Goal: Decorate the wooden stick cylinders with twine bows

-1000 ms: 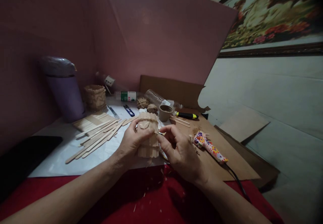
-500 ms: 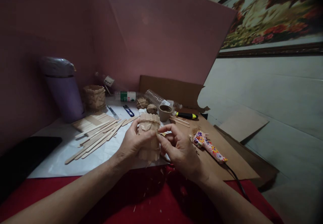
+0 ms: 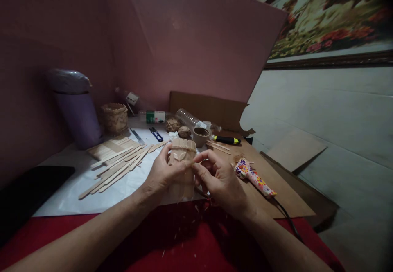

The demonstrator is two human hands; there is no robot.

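Observation:
A small cup covered in upright craft sticks [image 3: 181,186] stands between my hands, with twine around its upper part and pale leaf-shaped pieces on its front. My left hand [image 3: 162,171] wraps its left side, the thumb lying across the front. At the cup's right edge my right hand [image 3: 219,180] has thumb and index finger pinched together close to the left thumb tip. Whatever is in that pinch is too small to make out. Right of my right hand lies a flower-patterned glue gun [image 3: 254,178] with a black cord.
Loose craft sticks [image 3: 119,169] lie on white paper at left. Behind are a stick-covered pot [image 3: 114,118], a purple bin [image 3: 78,116], a blue cutter [image 3: 156,134], twine balls [image 3: 184,131], a brown cup [image 3: 201,137], plastic bottles [image 3: 188,118] and a black-yellow knife [image 3: 227,140].
The cup has shifted and turned slightly, its top moving a little to the right. My right fingers have come closer to my left thumb.

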